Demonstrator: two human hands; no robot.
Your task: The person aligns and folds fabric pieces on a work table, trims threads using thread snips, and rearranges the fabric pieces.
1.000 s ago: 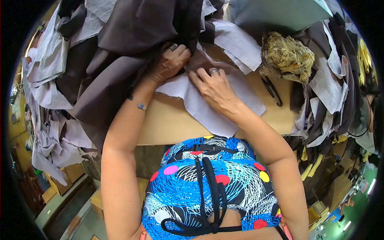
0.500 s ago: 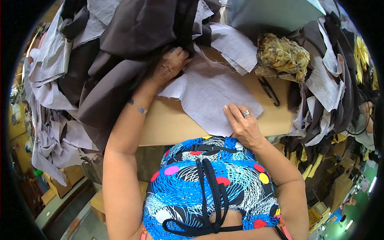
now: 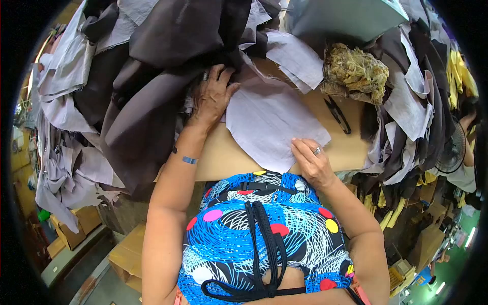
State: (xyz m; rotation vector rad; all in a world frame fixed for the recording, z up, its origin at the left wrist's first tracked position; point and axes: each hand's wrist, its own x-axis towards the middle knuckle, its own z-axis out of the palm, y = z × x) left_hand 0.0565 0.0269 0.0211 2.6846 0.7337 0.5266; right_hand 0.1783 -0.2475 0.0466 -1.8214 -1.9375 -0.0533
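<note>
A pale grey-lilac fabric piece (image 3: 277, 119) lies on the tan work surface (image 3: 218, 157) in front of my body. My right hand (image 3: 315, 162) has its fingertips pressed together at the near right edge of this piece, gripping it. At the piece's upper left, my left hand (image 3: 211, 101) rests against the large dark brown cloth (image 3: 147, 117), its fingers stretched out and its thumb apart. The thumb touches or nearly touches the pale piece. Right of the piece, black thread snips (image 3: 337, 116) lie on the surface.
A clump of tangled yellowish threads (image 3: 358, 73) sits beyond the snips, below a grey metal box-like part (image 3: 345, 20). Brown and pale cloth is heaped on the left, and more cloth pieces (image 3: 409, 107) hang at the right. A fan (image 3: 452, 147) stands farther right.
My left hand has gone from curled fingers to stretched-out ones, and its forearm has shifted right. The pale piece's left part is no longer spread toward that wrist. My right hand stays on the edge.
</note>
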